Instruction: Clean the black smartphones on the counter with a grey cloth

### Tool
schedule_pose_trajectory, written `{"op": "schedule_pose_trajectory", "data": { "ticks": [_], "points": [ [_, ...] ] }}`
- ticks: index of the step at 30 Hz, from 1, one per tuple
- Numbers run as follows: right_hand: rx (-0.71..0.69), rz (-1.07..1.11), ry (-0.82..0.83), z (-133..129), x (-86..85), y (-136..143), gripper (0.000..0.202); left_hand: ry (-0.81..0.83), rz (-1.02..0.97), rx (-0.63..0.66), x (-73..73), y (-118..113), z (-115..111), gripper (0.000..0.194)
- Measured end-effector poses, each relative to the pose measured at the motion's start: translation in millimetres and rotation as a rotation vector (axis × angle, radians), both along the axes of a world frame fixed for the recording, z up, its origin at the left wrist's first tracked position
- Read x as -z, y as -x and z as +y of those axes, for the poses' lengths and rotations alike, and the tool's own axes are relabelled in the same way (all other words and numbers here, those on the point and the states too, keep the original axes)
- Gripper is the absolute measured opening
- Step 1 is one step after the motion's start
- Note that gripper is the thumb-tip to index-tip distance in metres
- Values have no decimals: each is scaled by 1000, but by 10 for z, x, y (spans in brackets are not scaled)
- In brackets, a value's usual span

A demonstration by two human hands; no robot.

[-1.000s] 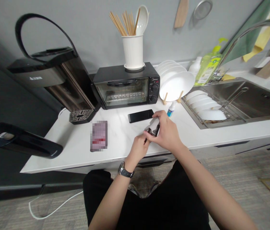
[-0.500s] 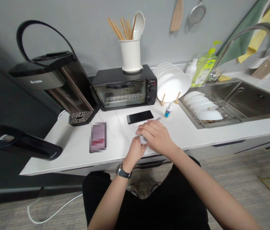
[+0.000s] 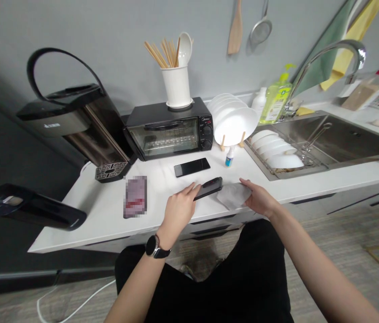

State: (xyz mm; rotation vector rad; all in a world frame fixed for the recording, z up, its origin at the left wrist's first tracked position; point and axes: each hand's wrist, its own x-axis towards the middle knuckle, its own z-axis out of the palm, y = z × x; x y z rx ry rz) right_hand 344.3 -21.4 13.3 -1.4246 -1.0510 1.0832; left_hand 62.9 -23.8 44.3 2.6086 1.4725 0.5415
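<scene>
My left hand (image 3: 180, 207), with a watch on the wrist, pinches one end of a slim dark object (image 3: 208, 188) just above the counter's front part. It looks like a pair of dark glasses, seen edge-on; its exact kind is unclear. To its right, my right hand (image 3: 259, 198) grips a grey cloth (image 3: 233, 195) by its right side, thumb on top. The cloth hangs spread out close to the dark object's right end. Behind the hands lie a black phone (image 3: 192, 167) and a small white-and-blue spray bottle (image 3: 229, 158), which stands upright.
A toaster oven (image 3: 172, 134) carries a white utensil holder (image 3: 177, 87). Left are a water dispenser (image 3: 75, 121), a dark bottle-like object (image 3: 31, 207) and a pixelated flat item (image 3: 135, 197). Plates (image 3: 236, 125) stand in a rack beside the sink (image 3: 350, 130), where several bowls (image 3: 285, 160) lean.
My hands, earlier pressed together around the cloth, have parted. The right has moved right with the cloth, and the dark object now shows in the left. The view has shifted slightly.
</scene>
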Motion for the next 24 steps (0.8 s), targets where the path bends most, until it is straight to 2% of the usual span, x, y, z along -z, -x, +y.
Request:
{"op": "schedule_pose_trajectory", "data": {
  "ticks": [2, 4, 5, 7, 9, 10, 13, 15, 18, 24],
  "points": [
    [26, -53, 3, -35, -38, -109, 36, 19, 132, -64, -18, -118, -64, 54],
    [84, -151, -20, -64, -78, -203, 41, 21, 173, -86, 28, -228, -118, 50],
    [114, -208, -39, -84, -92, -239, 44, 9, 166, -82, 66, -262, -137, 53],
    [154, -315, -79, -143, -101, -283, 51, -21, 117, -39, 146, -260, -158, 74],
    [169, -393, -115, -225, -95, -293, 55, -23, 41, 14, 201, -152, -148, 97],
    [176, -449, -142, -270, -92, -289, 55, -4, -2, 27, 216, -62, -131, 101],
    [223, -690, -266, -383, -89, -242, 48, 114, -122, 19, 237, 268, -42, 98],
    [240, -835, -350, -417, -88, -173, 43, 217, -183, 62, 262, 449, 18, 99],
    [176, -972, -446, -401, -45, 9, 34, 258, -252, 63, 338, 549, 54, 101],
    [-139, -1294, -544, -334, 207, 443, 26, 155, -275, 3, 440, 425, 2, 111]
  ]
}}
